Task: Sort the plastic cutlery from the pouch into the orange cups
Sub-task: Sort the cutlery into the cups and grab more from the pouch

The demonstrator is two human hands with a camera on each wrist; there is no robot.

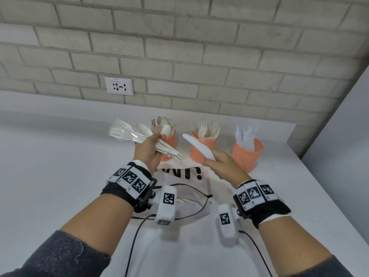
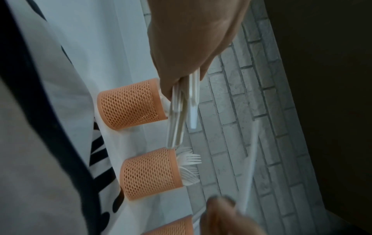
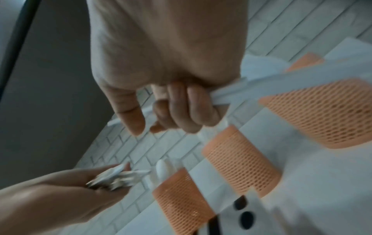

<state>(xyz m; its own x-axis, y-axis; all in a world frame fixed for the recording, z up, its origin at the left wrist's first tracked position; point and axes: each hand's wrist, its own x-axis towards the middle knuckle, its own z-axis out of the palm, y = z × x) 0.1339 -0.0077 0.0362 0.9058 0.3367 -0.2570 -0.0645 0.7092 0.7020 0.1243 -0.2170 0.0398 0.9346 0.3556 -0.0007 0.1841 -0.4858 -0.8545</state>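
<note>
white plastic knife (image 1: 197, 145) sat pinched in the right hand (image 1: 223, 166), blade slanting up-left, apparently; its knife cup (image 1: 247, 154) stood just right. left hand (image 1: 148, 149) gripped the unsorted bundle (image 1: 137, 136).

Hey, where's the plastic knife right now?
In the head view the knife is held up in the right hand, right of centre, its blade tip pointing toward the left hand, in front of the middle fork cup.

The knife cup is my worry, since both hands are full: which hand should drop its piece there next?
Right. The right hand holds a single knife close to the knife cup, while the left hand grips a mixed bundle.
</note>
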